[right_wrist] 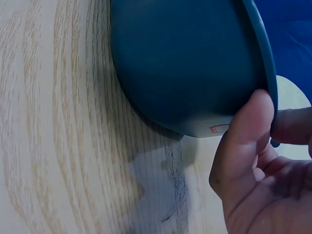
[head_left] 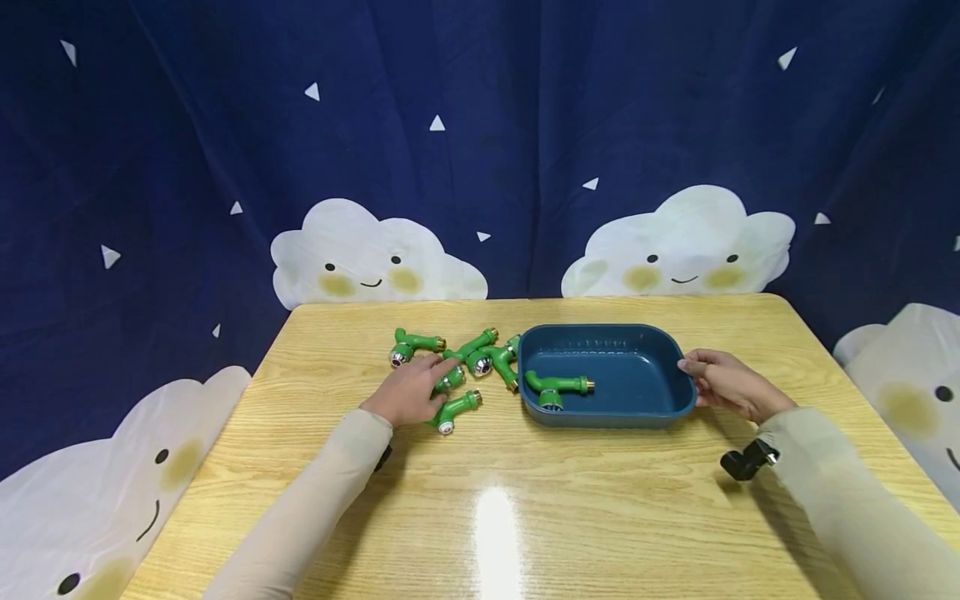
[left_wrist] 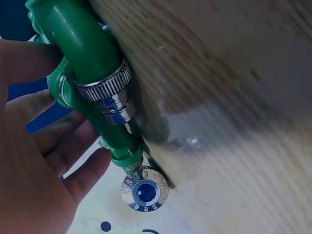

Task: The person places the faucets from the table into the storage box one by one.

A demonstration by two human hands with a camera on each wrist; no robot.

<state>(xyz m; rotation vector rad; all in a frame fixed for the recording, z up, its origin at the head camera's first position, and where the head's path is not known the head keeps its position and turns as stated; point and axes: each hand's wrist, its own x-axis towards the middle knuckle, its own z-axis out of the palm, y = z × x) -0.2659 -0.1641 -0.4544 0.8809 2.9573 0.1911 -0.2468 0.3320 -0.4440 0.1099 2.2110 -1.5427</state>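
Several green taps with brass-coloured threaded ends lie grouped left of a dark blue basin. My left hand (head_left: 408, 390) reaches over the near taps, with one green tap (head_left: 450, 379) between its thumb and fingers and another tap (head_left: 459, 406) just below the thumb. In the left wrist view the fingers (left_wrist: 80, 146) are spread and loosely bent behind a green tap (left_wrist: 92, 48) with a ridged chrome collar. On the right, my right hand (head_left: 731, 385) pinches the rim of the basin (head_left: 678, 412), thumb on one side and fingers on the other. One green tap (head_left: 558, 384) lies inside the basin.
Farther back lie a tap (head_left: 416, 343), another tap (head_left: 480, 346) and a third tap (head_left: 508, 364) close against the basin's left wall. All rest on a wooden table (head_left: 600, 517). A dark blue curtain (head_left: 510, 167) with smiling clouds hangs behind it.
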